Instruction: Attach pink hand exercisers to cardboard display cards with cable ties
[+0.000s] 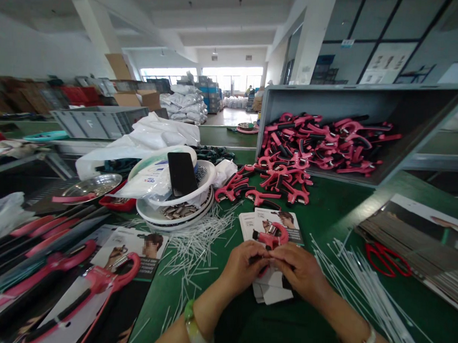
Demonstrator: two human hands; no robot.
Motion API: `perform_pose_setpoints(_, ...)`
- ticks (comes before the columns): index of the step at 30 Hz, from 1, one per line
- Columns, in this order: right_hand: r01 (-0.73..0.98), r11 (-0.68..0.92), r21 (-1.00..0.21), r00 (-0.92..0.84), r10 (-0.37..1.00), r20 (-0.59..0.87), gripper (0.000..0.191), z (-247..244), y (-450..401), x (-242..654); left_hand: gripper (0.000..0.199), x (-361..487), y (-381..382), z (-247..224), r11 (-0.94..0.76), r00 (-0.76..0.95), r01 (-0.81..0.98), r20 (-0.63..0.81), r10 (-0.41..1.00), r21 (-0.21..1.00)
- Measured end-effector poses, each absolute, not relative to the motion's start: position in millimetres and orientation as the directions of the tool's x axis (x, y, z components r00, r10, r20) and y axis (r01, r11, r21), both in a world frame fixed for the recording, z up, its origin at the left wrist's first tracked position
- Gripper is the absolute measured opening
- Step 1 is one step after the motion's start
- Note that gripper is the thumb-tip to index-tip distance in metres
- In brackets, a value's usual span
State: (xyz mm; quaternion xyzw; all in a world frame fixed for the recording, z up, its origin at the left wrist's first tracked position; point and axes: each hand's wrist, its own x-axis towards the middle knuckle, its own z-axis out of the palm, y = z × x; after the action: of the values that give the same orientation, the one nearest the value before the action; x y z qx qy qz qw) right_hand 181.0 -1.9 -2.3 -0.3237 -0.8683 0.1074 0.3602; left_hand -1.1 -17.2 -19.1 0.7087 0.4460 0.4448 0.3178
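The 2 hands (pixel 270 268) sit close together at the near middle of the counter (pixel 344 210), fingers curled inward and almost meeting. They are closed on the lower end of a pink-and-black hand grip (pixel 272 236), whose upper loop shows above the fingers against a printed card (pixel 275 225). Just below the hands lies a small stack of white cards (pixel 273 289). A pale green bangle (pixel 194 331) circles the left wrist, and a pale bracelet (pixel 363 342) circles the right.

White plastic ties (pixel 196 248) lie scattered left of the hands, and a looser spread of them (pixel 371 291) lies to the right, near red scissors (pixel 387 259) resting on a stack of flattened cardboard sheets (pixel 403 242). Farther away, a heap of pink grips (pixel 268 185) spills across the counter from a tilted grey bin (pixel 366 101) filled with more. At far left of the bowls, a steel dish (pixel 91 186) sits beside a white bowl (pixel 172 177) holding a black phone (pixel 182 174). Near left, more grips lie on printed cards (pixel 128 245).
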Motion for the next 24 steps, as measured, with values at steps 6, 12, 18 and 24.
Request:
perform_pose_setpoints(6, 0.530, 0.803, -0.273, -0.468, 0.545, 0.696, 0.014, 0, -5, 174, 0.007, 2, -21, -7, -0.370, 0.189, 0.403, 0.319, 0.929, 0.837)
perform_pose_setpoints(12, 0.555, 0.680, -0.479, -0.147, 0.647, 0.748, 0.008, 2, -4, 171, 0.023, 3, -22, 5, -0.373, 0.166, 0.527, 0.338, 0.926, 0.763)
perform_pose_setpoints(18, 0.457, 0.561, -0.691, -0.246, 0.826, 0.507, 0.016, 0, -3, 166, 0.025, -7, -25, -6, -0.332, 0.208, 0.637, 0.260, 0.943, 0.695)
perform_pose_setpoints(24, 0.513, 0.752, -0.414, -0.539, 0.657, 0.527, 0.024, -8, -16, 173, 0.022, -4, -22, -15, -0.142, 0.019, 0.674, 0.175, 0.984, 0.725)
